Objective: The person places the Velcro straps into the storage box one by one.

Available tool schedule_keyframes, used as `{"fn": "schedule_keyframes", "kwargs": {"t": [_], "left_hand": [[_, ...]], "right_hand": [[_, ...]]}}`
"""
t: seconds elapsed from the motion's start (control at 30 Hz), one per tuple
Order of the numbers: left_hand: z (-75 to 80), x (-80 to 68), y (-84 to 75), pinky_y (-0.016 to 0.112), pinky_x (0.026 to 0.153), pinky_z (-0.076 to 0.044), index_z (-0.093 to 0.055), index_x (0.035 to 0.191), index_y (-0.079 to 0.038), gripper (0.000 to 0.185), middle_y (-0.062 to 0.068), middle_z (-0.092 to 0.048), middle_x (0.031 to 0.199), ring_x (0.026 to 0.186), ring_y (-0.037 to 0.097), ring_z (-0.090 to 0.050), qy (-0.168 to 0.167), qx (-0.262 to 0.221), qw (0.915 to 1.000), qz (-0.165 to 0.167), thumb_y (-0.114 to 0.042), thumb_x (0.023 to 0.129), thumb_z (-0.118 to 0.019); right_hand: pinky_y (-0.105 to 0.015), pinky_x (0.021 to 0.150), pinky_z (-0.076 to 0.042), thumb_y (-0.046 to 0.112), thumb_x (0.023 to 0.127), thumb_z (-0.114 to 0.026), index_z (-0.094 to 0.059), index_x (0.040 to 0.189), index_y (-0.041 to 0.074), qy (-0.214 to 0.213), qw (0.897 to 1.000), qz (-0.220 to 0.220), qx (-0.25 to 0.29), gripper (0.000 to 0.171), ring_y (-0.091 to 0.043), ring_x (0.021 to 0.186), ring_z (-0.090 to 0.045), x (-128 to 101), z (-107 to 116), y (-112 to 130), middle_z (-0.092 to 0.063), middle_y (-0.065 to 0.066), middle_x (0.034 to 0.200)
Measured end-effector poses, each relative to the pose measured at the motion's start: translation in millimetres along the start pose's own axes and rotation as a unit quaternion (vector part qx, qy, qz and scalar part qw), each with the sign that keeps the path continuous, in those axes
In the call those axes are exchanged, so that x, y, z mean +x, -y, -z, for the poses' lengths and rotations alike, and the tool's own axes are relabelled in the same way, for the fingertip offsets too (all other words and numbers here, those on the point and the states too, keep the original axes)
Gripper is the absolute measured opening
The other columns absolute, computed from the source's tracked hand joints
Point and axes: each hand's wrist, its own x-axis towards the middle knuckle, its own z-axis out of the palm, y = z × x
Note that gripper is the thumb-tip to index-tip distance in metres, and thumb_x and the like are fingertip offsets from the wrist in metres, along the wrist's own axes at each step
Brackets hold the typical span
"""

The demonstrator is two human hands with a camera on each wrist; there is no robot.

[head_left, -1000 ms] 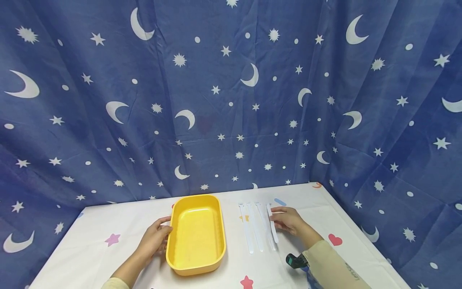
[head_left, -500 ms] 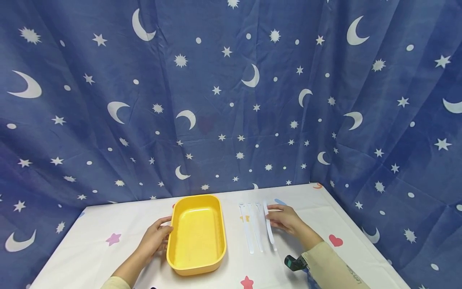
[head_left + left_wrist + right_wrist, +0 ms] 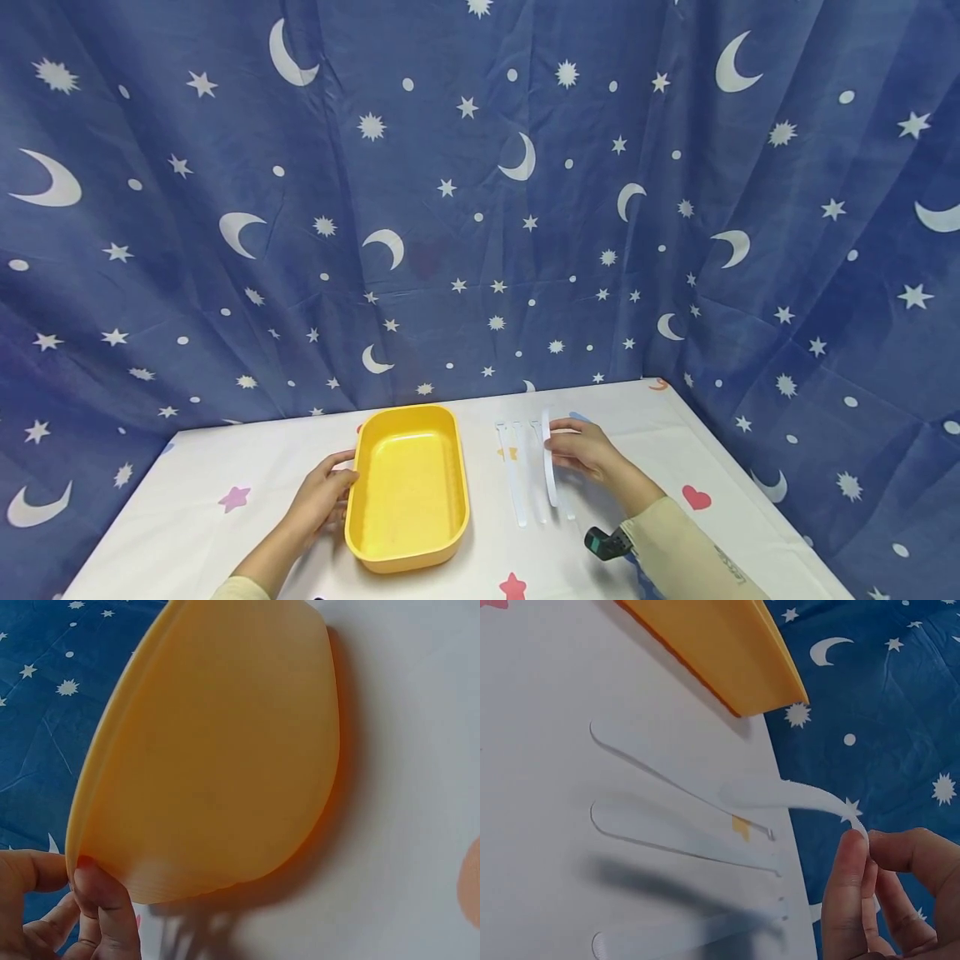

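My left hand (image 3: 318, 492) grips the left rim of a yellow plastic tub (image 3: 360, 546); in the left wrist view its fingers (image 3: 101, 889) pinch the edge. The tub stands on the table, with nothing inside it. To its right, my right hand (image 3: 588, 454) pinches one thin white strap (image 3: 550, 467) between thumb and fingers, raised above the table. In the right wrist view this strap (image 3: 802, 796) bends in a curve. Three similar white straps (image 3: 679, 832) with small slotted heads lie flat, side by side, beneath it; the held one partly covers them in the head view.
A white tablecloth (image 3: 187, 500) with coloured stars and hearts covers the table. Behind and to the right hangs a blue curtain (image 3: 450, 250) with moons and stars. A dark device (image 3: 609, 543) sits at my right wrist.
My right hand has lifted the strap and carried it slightly left, over the straps lying there. The left hand and the tub have stayed in place.
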Motion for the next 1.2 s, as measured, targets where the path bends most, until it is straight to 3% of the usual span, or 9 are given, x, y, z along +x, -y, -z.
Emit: {"fn": "schedule_keyframes", "kwargs": {"t": [0.33, 0.63, 1.2], "left_hand": [[-0.8, 1.1, 0.8, 0.034, 0.065, -0.059, -0.038, 0.144, -0.004, 0.052, 0.015, -0.060, 0.101, 0.076, 0.018, -0.065, -0.003, -0.016, 0.9999, 0.005, -0.015, 0.095, -0.048], [-1.3, 0.0, 0.6, 0.029, 0.060, -0.057, -0.037, 0.145, -0.005, 0.053, 0.011, -0.062, 0.095, 0.073, 0.016, -0.063, 0.001, -0.031, 0.9995, 0.012, -0.014, 0.094, -0.048], [-1.4, -1.4, 5.5, 0.033, 0.066, -0.059, -0.035, 0.146, -0.008, 0.053, 0.012, -0.059, 0.104, 0.076, 0.016, -0.060, 0.007, -0.053, 0.9984, 0.019, -0.015, 0.096, -0.048]], "right_hand": [[-0.027, 0.069, -0.059, 0.000, 0.082, -0.068, -0.050, 0.129, -0.008, 0.021, 1.000, -0.006, 0.004, 0.051, -0.015, 0.079, -0.065, -1, -12, 8, -0.065, -0.008, 0.091], [-0.027, 0.068, -0.059, -0.001, 0.082, -0.068, -0.051, 0.127, -0.007, 0.034, 0.999, -0.002, 0.002, 0.048, -0.017, 0.080, -0.065, -1, -25, 18, -0.064, -0.008, 0.092], [-0.028, 0.069, -0.060, -0.001, 0.082, -0.069, -0.054, 0.124, -0.004, 0.057, 0.998, 0.005, 0.009, 0.045, -0.017, 0.080, -0.065, -3, -51, 30, -0.063, -0.006, 0.094]]}}
